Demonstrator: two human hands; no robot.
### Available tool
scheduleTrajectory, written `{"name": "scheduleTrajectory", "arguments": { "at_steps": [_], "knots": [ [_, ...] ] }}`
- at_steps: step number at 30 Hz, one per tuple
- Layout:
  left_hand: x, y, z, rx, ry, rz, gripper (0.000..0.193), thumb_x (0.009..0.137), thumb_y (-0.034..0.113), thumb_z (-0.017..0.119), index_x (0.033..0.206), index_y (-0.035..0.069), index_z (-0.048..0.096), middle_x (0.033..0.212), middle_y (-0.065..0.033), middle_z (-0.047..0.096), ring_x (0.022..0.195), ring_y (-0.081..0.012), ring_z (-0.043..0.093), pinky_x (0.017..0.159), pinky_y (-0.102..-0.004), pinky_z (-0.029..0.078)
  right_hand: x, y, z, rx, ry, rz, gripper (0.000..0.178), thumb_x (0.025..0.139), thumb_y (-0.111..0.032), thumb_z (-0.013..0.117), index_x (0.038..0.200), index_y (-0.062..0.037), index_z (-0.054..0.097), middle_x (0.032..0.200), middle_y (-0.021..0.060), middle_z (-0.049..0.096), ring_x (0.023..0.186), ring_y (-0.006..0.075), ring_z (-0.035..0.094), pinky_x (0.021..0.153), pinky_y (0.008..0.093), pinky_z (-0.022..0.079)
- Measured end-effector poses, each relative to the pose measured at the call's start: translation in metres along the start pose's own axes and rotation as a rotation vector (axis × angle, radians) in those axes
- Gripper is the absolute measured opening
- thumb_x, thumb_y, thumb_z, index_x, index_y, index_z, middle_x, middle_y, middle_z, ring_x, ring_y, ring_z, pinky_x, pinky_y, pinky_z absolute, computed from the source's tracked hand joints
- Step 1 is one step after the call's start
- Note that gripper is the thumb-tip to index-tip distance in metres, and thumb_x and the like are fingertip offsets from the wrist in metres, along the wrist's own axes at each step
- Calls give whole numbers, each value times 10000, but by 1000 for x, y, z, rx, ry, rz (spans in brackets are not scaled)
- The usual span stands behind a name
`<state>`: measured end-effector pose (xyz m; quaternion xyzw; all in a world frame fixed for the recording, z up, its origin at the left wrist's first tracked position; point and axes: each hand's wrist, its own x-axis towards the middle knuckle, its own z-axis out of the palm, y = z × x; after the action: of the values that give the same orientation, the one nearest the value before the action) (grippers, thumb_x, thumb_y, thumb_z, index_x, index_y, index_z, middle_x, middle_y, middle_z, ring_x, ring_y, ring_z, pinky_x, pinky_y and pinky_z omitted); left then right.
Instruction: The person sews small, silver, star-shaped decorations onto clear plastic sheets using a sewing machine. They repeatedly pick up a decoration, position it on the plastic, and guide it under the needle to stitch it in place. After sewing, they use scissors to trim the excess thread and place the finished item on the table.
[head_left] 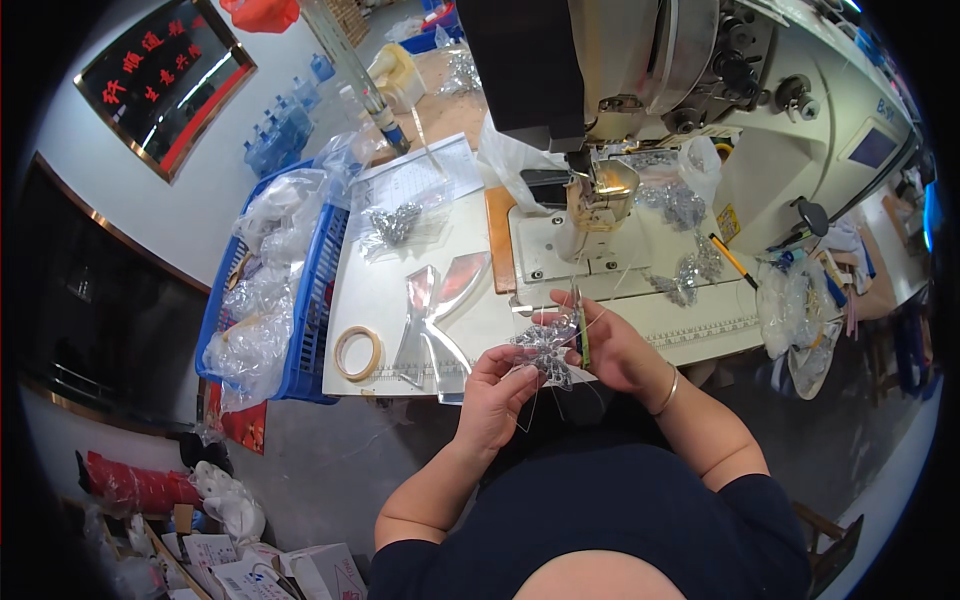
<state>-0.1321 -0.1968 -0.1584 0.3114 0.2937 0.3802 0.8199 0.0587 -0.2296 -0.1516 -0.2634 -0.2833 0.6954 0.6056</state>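
My left hand pinches a cluster of shiny silver trim pieces at the table's front edge, with loose thread ends hanging from it. My right hand holds slim thread snips with a green-yellow handle, their metal tip pointing up and away from me. The fingers of that hand are partly spread, close beside the trim. Just beyond both hands is the sewing machine's needle area. Similar silver pieces lie on the machine bed to the right.
To the left stands a blue basket full of plastic bags. A tape roll, silver strips, papers and a bag of silver pieces lie on the table. An orange pen and a hanging plastic bag are at right.
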Motion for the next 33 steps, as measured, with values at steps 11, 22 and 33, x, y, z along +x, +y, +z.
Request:
{"name": "scheduleTrajectory", "arguments": {
  "at_steps": [11,22,33],
  "knots": [
    [20,35,-16,416,-330,-118,450,792,42,664,1202,-21,492,1093,-100,580,978,-149,573,845,-279,471,5,-15,15,-908,122,-21,520,734,-101,734,1198,-21,513,862,17,592,748,73,542,681,216,456],
    [32,26,10,1314,317,1444,345,613,-89,691,917,74,677,876,-67,622,778,-233,580,697,-317,458,2,-6,-7,-248,87,145,659,691,-133,761,1253,7,447,1002,33,516,756,84,503,621,208,441],
    [-1,-55,-11,941,-47,1289,318,693,17,697,1002,32,623,1043,-128,620,907,-271,587,779,-365,483,-2,-2,6,99,287,-17,209,882,-210,607,1040,-75,596,922,-15,594,727,55,496,540,203,350]
  ]
}}
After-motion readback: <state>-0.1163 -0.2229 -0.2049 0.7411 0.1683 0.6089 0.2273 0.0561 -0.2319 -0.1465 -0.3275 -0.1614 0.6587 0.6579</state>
